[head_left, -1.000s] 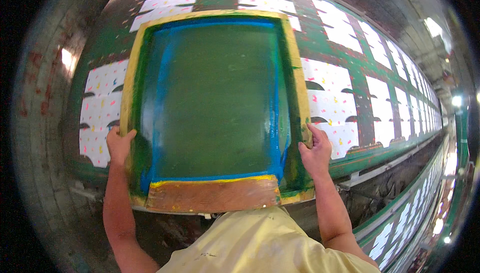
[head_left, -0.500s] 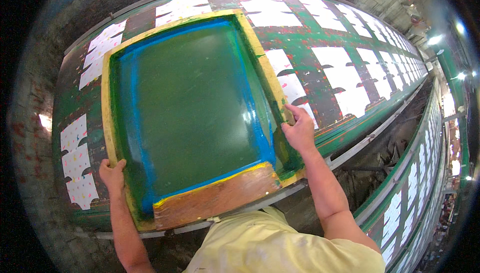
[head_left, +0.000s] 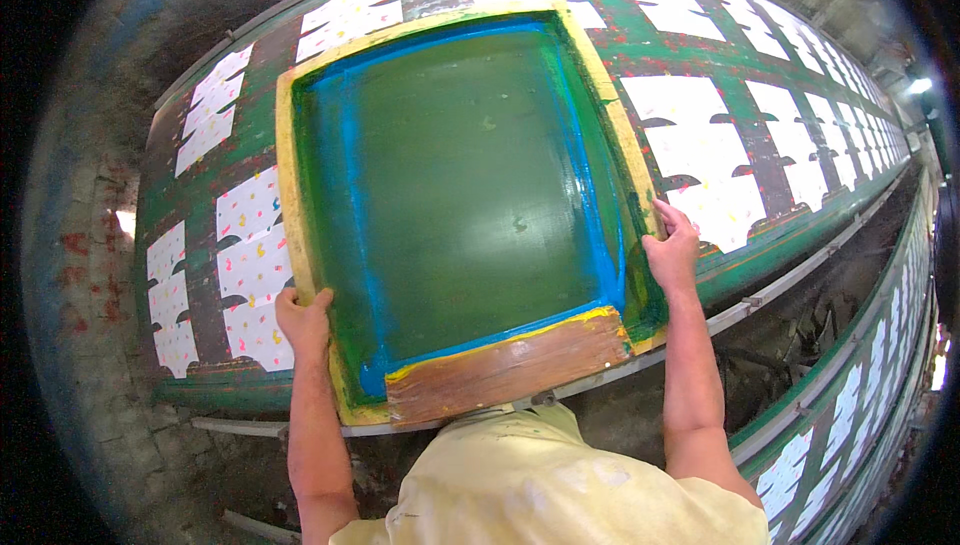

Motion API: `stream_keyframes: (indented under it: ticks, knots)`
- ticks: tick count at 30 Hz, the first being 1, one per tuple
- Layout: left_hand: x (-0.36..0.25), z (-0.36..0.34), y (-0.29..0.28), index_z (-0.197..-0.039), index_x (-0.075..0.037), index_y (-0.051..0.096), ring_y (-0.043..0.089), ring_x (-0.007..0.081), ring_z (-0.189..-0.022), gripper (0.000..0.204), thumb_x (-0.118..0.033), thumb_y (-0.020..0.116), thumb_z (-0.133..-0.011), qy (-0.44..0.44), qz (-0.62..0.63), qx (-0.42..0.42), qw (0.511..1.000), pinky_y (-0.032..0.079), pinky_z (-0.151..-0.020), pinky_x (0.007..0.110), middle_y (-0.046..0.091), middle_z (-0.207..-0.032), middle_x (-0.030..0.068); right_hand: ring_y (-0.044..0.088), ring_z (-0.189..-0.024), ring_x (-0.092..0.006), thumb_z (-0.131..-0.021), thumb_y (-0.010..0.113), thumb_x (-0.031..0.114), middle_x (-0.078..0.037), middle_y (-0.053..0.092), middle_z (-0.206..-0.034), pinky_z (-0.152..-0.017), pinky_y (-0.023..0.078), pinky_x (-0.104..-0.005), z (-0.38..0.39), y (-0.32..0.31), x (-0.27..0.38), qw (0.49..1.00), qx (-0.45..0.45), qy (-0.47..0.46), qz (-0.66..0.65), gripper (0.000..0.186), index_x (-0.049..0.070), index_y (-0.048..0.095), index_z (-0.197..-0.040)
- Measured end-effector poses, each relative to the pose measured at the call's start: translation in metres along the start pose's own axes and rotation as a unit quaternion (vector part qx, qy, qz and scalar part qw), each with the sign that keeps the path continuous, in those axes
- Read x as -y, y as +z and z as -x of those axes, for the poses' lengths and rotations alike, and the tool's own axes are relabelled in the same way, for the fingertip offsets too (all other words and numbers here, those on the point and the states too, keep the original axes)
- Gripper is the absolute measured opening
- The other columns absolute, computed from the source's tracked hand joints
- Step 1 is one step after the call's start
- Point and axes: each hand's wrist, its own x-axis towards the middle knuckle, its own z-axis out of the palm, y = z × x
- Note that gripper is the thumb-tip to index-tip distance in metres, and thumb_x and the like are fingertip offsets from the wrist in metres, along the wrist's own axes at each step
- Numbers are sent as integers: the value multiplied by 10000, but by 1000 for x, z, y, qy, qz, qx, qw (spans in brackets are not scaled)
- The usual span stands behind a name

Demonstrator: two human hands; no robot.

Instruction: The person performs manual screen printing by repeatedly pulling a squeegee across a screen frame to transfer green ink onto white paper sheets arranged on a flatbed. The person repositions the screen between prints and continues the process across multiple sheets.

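Observation:
A large screen printing frame [head_left: 470, 185] with a green mesh, blue inner borders and yellow-painted wooden sides lies in front of me over the long table. My left hand [head_left: 303, 317] grips its left side near the front corner, thumb on top of the rim. On the other side my right hand [head_left: 672, 245] is closed round the right rim. A brown wooden squeegee [head_left: 510, 370], yellow along one edge, rests inside the frame at its near end. What lies beneath the mesh is hidden.
White cut fabric pieces [head_left: 690, 145] lie in rows along the green and dark table [head_left: 760, 175]; those at left carry small coloured prints [head_left: 255, 265]. A metal rail [head_left: 770, 290] runs along the near edge. A second table [head_left: 860, 385] with white pieces stands at right.
Both hands have carried the screen printing frame to the right along the table. A printed fabric piece left of the frame, hidden before, now shows.

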Motion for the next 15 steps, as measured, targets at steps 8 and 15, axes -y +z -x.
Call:
stream_keyframes:
  ticks: [8,15]
  knots:
    - [-24,19,21,-973,27,711,690,250,-880,346,-69,985,-786,-13,16,12,1000,573,-829,411,720,-1003,120,787,-1261,-351,-807,771,-40,-196,779,-1371,-1125,631,-441,-17,-22,-25,1000,4,17,9,629,32,790,-1431]
    - [-24,21,32,-990,41,742,704,277,-916,341,-89,992,-798,2,-8,6,1000,579,-858,434,726,-1031,140,761,-1269,-382,-839,811,-19,-204,764,-1391,-1131,610,-477,-19,-31,-32,999,26,18,-31,626,43,769,-1460]
